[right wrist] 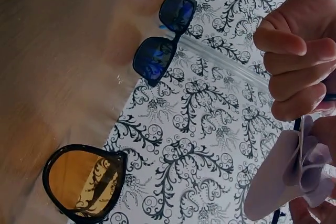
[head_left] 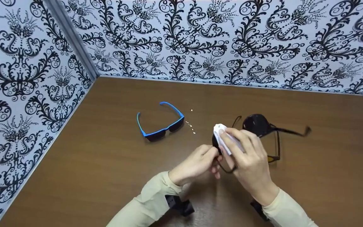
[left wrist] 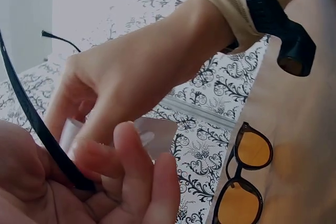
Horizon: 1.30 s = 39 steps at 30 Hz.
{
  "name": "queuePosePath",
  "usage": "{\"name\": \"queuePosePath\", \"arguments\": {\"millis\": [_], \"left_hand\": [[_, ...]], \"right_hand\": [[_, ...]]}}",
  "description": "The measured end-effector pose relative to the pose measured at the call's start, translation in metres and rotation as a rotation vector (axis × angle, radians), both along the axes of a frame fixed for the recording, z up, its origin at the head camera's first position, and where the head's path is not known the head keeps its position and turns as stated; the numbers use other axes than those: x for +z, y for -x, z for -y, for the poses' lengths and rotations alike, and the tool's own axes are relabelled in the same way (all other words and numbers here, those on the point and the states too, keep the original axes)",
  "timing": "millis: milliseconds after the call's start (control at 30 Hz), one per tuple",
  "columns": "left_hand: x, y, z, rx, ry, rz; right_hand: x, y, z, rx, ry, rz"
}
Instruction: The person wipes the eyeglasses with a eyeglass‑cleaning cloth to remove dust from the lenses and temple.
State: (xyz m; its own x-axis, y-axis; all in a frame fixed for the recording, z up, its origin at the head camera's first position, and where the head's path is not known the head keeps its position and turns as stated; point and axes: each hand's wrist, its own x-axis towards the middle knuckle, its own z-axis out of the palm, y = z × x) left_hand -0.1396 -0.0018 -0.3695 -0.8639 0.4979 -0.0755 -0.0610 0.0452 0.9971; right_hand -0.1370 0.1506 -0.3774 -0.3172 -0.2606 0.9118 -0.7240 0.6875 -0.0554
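Observation:
My left hand (head_left: 198,161) grips a pair of dark sunglasses (head_left: 215,142) near the hinge. One thin black temple (left wrist: 32,116) runs across that palm in the left wrist view. In my right hand (head_left: 251,157) is a folded white cloth (head_left: 221,136), pinched over a lens so that most of the front is hidden. Seen from the right wrist, the cloth (right wrist: 275,179) looks pale lilac and bunched, just below the curled fingers of the left hand (right wrist: 302,72).
Blue-framed sunglasses (head_left: 162,130) lie with temples spread on the brown table (head_left: 106,157), left of the hands. Small pale specks (head_left: 191,125) are beside them. Right of the hands lie dark round-lensed sunglasses (head_left: 256,125) and black glasses with orange lenses (left wrist: 253,149). Patterned walls (head_left: 200,41) stand behind and left.

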Motion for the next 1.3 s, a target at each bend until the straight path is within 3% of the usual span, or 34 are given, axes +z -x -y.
{"name": "queuePosePath", "arguments": {"millis": [100, 267, 333, 500, 633, 733, 900, 1000, 1167, 1300], "left_hand": [[0.001, 0.002, 0.003, 0.004, -0.061, 0.031], [0.003, 0.004, 0.007, 0.009, -0.051, -0.006], [0.004, 0.005, 0.009, 0.005, -0.01, -0.028], [0.011, 0.006, 0.01, 0.002, 0.192, -0.133], [0.012, 0.007, 0.01, -0.002, 0.277, -0.166], [0.01, 0.009, 0.008, -0.007, 0.251, -0.148], [0.007, 0.01, 0.007, -0.033, 0.104, -0.077], [0.006, 0.01, 0.007, -0.017, 0.088, -0.035], [0.005, 0.01, 0.004, 0.019, 0.186, -0.042], [0.004, 0.012, 0.0, -0.01, 0.212, -0.071]], "right_hand": [[-0.002, 0.0, -0.004, 0.066, -0.055, 0.021], [0.003, -0.003, -0.012, 0.101, -0.14, 0.02], [0.007, -0.004, -0.015, 0.053, -0.147, 0.019], [0.017, -0.005, -0.016, -0.093, -0.136, 0.035], [0.021, -0.001, -0.01, -0.097, -0.127, 0.082], [0.018, 0.002, -0.007, -0.031, -0.108, 0.109], [0.01, 0.001, -0.011, 0.104, -0.146, 0.147], [0.009, -0.002, -0.017, 0.064, -0.184, 0.155], [0.012, -0.003, -0.019, -0.071, -0.147, 0.132], [0.013, 0.001, -0.013, -0.027, -0.063, 0.131]]}}
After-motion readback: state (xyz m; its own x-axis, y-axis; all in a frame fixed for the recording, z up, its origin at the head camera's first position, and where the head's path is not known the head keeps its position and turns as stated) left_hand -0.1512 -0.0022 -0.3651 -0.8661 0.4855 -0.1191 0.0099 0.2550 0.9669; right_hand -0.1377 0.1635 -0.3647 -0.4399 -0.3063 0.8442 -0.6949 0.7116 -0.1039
